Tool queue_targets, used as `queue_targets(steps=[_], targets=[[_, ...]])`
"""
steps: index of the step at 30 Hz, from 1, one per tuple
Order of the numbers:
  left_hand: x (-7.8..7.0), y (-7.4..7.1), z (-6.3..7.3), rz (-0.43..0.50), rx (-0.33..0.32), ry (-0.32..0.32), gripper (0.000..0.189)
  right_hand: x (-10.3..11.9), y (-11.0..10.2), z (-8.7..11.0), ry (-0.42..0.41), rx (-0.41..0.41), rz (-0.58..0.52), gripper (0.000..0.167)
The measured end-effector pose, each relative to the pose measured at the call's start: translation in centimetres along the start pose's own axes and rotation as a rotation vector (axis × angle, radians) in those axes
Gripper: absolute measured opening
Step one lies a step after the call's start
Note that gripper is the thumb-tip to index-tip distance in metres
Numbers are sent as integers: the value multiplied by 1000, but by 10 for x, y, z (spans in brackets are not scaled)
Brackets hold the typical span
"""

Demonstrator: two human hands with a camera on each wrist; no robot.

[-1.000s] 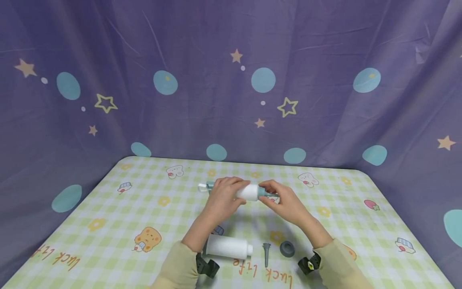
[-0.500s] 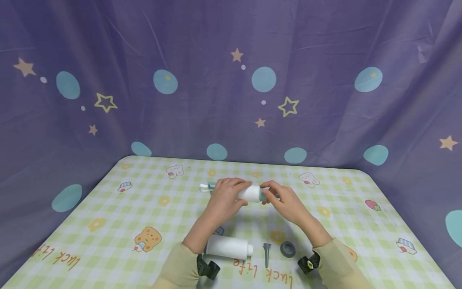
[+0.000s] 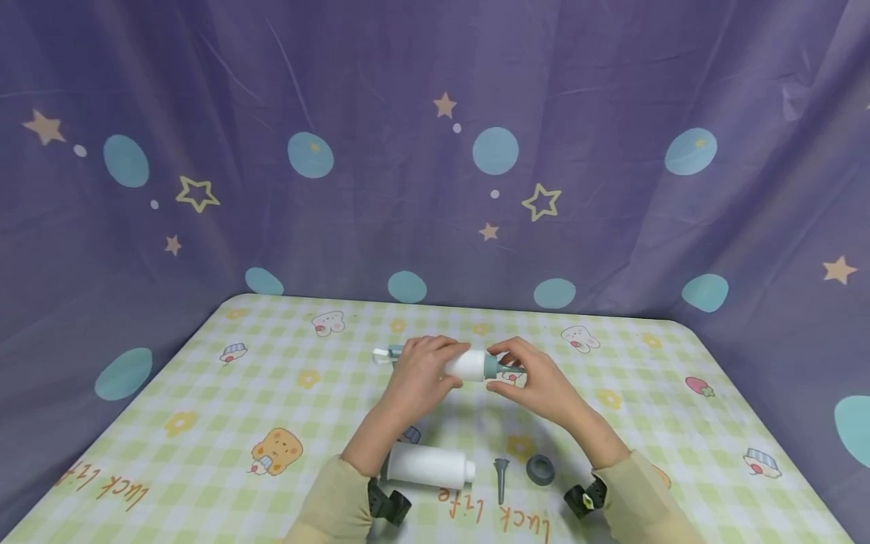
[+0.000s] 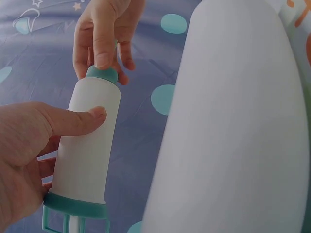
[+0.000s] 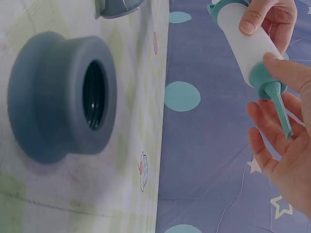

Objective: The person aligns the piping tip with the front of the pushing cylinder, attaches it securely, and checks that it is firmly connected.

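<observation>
A white icing syringe with a teal collar lies almost level above the middle of the table; its barrel [image 3: 467, 365] shows between my hands. My left hand [image 3: 423, 372] grips the barrel, the thumb lying along it in the left wrist view. Beyond that hand sticks out the plunger handle [image 3: 383, 356]. My right hand [image 3: 540, 378] pinches the teal nozzle cap [image 5: 261, 75] between thumb and finger, with the other fingers loosely bent beneath. From the cap the slim teal nozzle [image 5: 281, 111] points toward the right palm.
Nearer the person, a white cylinder with a short neck [image 3: 430, 465] lies on its side. Beside it are a grey tapered nozzle [image 3: 501, 477] and a grey threaded ring cap [image 3: 540, 470]. A checked cloth [image 3: 204, 461] covers the table, and a purple curtain [image 3: 381, 234] hangs behind.
The right fingers have shifted around the nozzle cap, leaving more of the cap and nozzle in sight than half a second ago. The left hand keeps its hold on the barrel.
</observation>
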State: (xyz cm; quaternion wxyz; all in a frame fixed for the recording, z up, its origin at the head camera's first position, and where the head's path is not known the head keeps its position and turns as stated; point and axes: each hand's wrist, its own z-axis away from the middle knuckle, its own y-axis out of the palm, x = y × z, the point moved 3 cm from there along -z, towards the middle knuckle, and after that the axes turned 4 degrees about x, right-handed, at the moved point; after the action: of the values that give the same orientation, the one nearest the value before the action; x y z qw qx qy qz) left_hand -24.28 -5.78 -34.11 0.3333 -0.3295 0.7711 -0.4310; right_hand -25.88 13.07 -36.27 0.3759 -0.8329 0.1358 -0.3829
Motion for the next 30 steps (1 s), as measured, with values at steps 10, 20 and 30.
queue_targets(steps=[10, 20, 30], targets=[[0, 1, 0, 9, -16, 12, 49, 1, 1, 1, -24, -9, 6, 35], [-2, 0, 1, -9, -16, 18, 50, 1, 1, 1, 50, 30, -10, 27], [-3, 0, 2, -10, -5, 19, 50, -1, 2, 1, 77, 41, 14, 25]])
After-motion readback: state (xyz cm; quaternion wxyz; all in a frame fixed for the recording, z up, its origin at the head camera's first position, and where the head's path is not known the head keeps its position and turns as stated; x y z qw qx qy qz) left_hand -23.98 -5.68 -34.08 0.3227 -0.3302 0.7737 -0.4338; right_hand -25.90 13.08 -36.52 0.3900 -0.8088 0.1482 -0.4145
